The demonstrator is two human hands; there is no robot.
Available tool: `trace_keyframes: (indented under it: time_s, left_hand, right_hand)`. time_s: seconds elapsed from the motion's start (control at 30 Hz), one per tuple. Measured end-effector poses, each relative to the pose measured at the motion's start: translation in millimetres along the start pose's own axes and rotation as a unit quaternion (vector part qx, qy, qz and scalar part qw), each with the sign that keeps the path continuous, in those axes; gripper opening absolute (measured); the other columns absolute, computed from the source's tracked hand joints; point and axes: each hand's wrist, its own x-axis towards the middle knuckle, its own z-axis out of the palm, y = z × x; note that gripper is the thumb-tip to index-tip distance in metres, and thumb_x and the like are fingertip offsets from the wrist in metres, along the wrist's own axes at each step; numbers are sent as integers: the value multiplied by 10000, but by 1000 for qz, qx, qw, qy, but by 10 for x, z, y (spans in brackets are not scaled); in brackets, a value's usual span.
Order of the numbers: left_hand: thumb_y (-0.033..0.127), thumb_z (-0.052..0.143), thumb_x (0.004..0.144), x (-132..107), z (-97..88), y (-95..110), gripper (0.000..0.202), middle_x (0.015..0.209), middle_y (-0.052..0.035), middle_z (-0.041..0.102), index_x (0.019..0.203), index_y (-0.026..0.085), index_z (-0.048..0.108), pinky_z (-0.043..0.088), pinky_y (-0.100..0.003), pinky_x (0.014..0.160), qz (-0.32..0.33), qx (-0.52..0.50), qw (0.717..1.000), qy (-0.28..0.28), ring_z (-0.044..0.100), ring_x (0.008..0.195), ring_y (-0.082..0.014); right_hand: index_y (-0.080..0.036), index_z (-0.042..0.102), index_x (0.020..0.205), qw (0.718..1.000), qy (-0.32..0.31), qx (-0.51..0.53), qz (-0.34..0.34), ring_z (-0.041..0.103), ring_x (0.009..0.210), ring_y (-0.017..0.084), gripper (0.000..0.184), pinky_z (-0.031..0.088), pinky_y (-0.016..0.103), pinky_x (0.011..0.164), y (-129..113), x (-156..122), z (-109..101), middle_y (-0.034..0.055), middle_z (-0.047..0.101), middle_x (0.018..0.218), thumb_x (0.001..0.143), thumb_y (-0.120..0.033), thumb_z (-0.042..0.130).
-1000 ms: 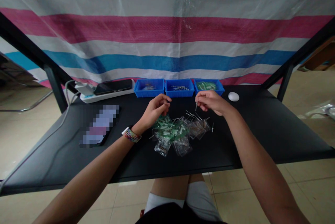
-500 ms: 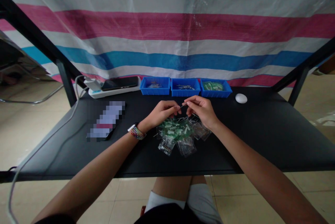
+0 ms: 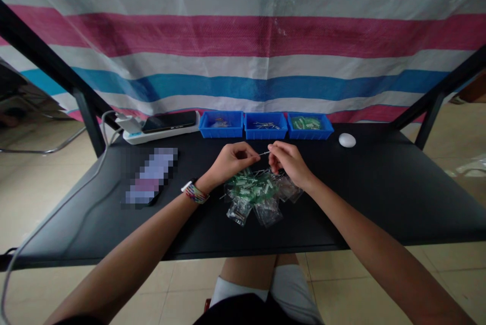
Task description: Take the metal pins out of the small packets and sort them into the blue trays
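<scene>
A thin metal pin [image 3: 264,153] spans the small gap between my two hands. My left hand [image 3: 234,160] pinches its left end between thumb and index finger. At the other end, the fingertips of my right hand [image 3: 287,159] close on it. Just below both hands lies a pile of small green packets [image 3: 252,187] mixed with loose metal pins. Clear plastic bags [image 3: 268,212] with small parts inside spread out at the pile's front. What the pin is exactly is too small to tell.
Behind my hands stand three blue bins: the left [image 3: 221,130] with small bags, the middle [image 3: 265,131] with metal pins, the right [image 3: 310,132] with green packets. A white mouse [image 3: 347,140], a power strip [image 3: 163,135] bearing a phone [image 3: 169,121], and a blurred-out phone [image 3: 152,177] flank them.
My right hand has turned slightly, its fingers more curled, and more of the pin shows between the hands. The whole view has shifted a little.
</scene>
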Motion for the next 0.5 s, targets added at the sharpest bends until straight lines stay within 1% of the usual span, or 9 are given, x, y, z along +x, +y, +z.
trace_keyframes:
  time_s: [0.07, 0.17, 0.27, 0.33, 0.4, 0.5]
  left_hand:
    - [410, 868, 837, 1, 7, 2, 294, 700, -1, 640, 824, 140, 752, 386, -228, 580, -6, -9, 1000, 6, 519, 622, -103]
    - [422, 867, 829, 6, -1, 33, 304, 725, -8, 660, 832, 143, 746, 396, -226, 582, -15, -15, 1000, 21, 541, 635, -109]
    - [456, 784, 893, 12, -25, 84, 314, 716, -9, 655, 831, 151, 743, 411, -232, 576, -31, -13, 999, 19, 561, 623, -118]
    - [472, 703, 939, 15, -43, 105, 342, 687, -11, 640, 825, 152, 745, 419, -238, 571, -42, -19, 999, 16, 567, 602, -123]
    - [479, 655, 952, 18, -57, 105, 365, 680, -19, 640, 818, 152, 746, 421, -243, 563, -52, -36, 998, 19, 573, 590, -128]
    - [468, 668, 926, 21, -65, 88, 336, 682, -20, 639, 823, 158, 745, 411, -244, 550, -66, -59, 996, 28, 577, 588, -131]
  right_hand:
    - [-207, 586, 719, 1000, -7, -12, -2, 569, 450, 103, 399, 444, 206, 407, -2, -3, -1, -28, 617, 625, 878, -540, 737]
    - [-203, 623, 763, 1000, -1, -25, -15, 588, 473, 106, 314, 457, 218, 428, -12, -5, -4, -10, 670, 696, 867, -477, 733]
    - [-204, 649, 825, 999, 9, -32, -43, 599, 497, 105, 235, 466, 225, 450, -20, -6, -6, -2, 700, 765, 848, -415, 750]
    - [-206, 657, 844, 997, 16, -39, -62, 592, 504, 104, 226, 474, 231, 462, -18, -7, -2, -11, 680, 753, 836, -399, 776]
    - [-208, 668, 865, 996, 24, -44, -78, 594, 517, 105, 245, 486, 236, 472, -9, -9, 6, -14, 667, 766, 828, -408, 804]
    - [-210, 683, 895, 994, 33, -50, -96, 611, 541, 105, 278, 499, 240, 478, 15, -10, 16, 1, 683, 846, 825, -437, 827]
